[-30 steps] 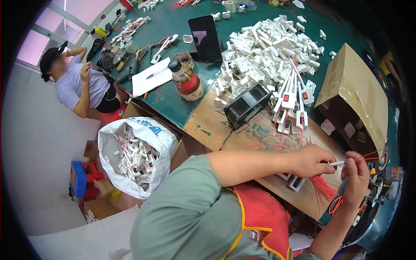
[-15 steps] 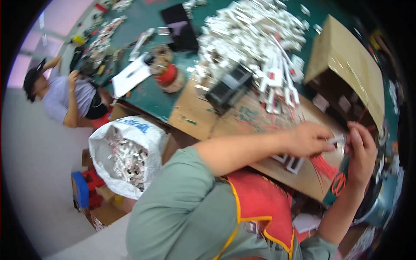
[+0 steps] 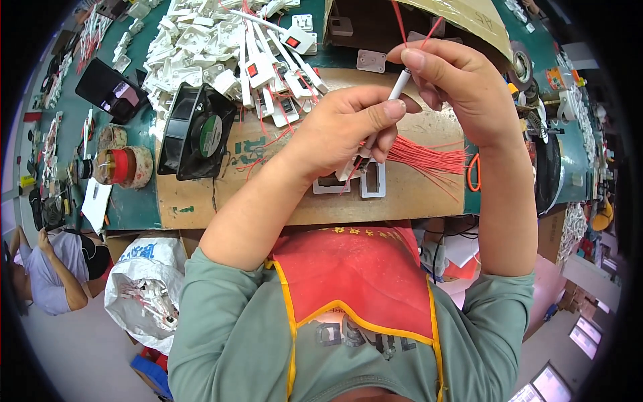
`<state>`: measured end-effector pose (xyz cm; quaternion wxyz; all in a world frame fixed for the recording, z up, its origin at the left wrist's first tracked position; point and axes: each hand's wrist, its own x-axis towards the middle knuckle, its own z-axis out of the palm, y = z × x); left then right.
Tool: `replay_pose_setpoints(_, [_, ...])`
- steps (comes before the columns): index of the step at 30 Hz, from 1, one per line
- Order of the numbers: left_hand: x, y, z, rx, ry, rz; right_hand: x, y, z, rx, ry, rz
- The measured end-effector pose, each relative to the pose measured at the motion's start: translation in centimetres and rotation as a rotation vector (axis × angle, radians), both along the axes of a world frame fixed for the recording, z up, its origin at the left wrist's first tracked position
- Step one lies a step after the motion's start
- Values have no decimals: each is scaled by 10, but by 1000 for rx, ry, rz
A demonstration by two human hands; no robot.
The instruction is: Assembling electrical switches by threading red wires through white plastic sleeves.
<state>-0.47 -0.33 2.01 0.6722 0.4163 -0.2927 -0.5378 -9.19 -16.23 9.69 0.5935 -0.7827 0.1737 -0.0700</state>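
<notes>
My left hand (image 3: 358, 127) is closed around a slim white tube (image 3: 400, 84), which slants up to the right. A white plastic housing (image 3: 349, 167) shows below its fingers, at the tube's lower end, partly hidden. My right hand (image 3: 462, 84) pinches thin red wires (image 3: 400, 27) at the tube's upper end, with the strands sticking up past the fingertips. Under both hands a fanned bundle of red wires (image 3: 432, 157) lies on the cardboard sheet (image 3: 288, 208). Close beside it are white rectangular frames (image 3: 373, 181).
A heap of white plastic parts (image 3: 194, 50) and long-stemmed pieces with red switches (image 3: 293, 42) lie at the back left. A black fan (image 3: 197, 134) stands left, a cardboard box (image 3: 469, 23) behind. Orange-handled scissors (image 3: 474, 173) are right. Another person (image 3: 57, 271) sits far left.
My view has swung round and straightened, so the bench now faces me squarely. Red wires now stand out above the right fingertips, and the white tube between my hands shows clearly.
</notes>
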Motion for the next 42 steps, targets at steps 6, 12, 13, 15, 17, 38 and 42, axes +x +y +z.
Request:
replay_pose_setpoints(6, [0, 0, -1, -21, 95, 15, 2, 0, -2, 137, -45, -29])
replay_pose_setpoints(12, [7, -3, -11, -222, 214, 386, -23, 22, -27, -164, -64, -126])
replay_pose_setpoints(13, [9, -3, -13, -236, 218, 408, -29, 29, -35, -160, 17, -102])
replay_pose_setpoints(15, [10, -3, -15, -252, 207, 437, -35, 43, -46, -221, 172, -57])
replay_pose_setpoints(17, [7, -4, -13, -269, 200, 477, -39, 52, -65, -276, 119, -54])
replay_pose_setpoints(38, [12, -5, -14, -306, 252, 610, -41, 59, -78, -274, 20, -44])
replay_pose_setpoints(42, [13, -5, -14, -310, 262, 602, -53, 56, -80, -122, 192, 3])
